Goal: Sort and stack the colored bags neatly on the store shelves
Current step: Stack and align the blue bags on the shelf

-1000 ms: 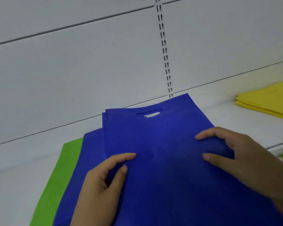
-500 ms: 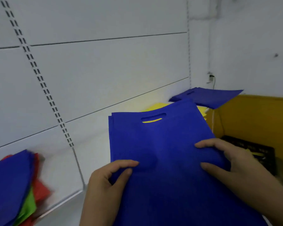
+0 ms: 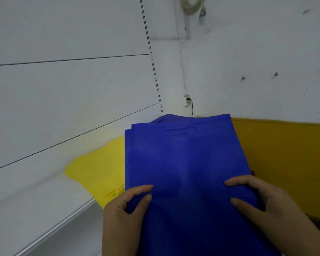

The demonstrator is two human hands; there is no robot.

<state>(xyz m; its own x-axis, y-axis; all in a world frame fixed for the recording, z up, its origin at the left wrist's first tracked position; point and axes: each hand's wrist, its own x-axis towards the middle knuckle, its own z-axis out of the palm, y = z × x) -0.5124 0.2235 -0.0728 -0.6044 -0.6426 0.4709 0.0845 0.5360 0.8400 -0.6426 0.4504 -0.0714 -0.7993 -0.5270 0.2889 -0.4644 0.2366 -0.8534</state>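
A stack of blue bags (image 3: 183, 163) with a cut-out handle slot fills the lower middle of the view, held up in front of me. My left hand (image 3: 124, 213) grips its left edge, thumb on top. My right hand (image 3: 262, 204) grips the right side, thumb and forefinger on top. A pile of yellow bags (image 3: 98, 172) lies on the white shelf (image 3: 30, 204), partly hidden behind the blue stack. The corner of another blue bag (image 3: 163, 119) shows at the shelf's far end, just past the held stack's top edge.
White back panels with a slotted upright (image 3: 153, 71) rise behind the shelf. A white wall meets them at the corner, with a socket and a black cord (image 3: 189, 103). A yellow-brown panel (image 3: 284, 154) stands to the right.
I have carried the blue stack to the right, away from the mixed pile. The yellow pile and the corner are now close, and the far blue bag is nearly covered by the held stack.
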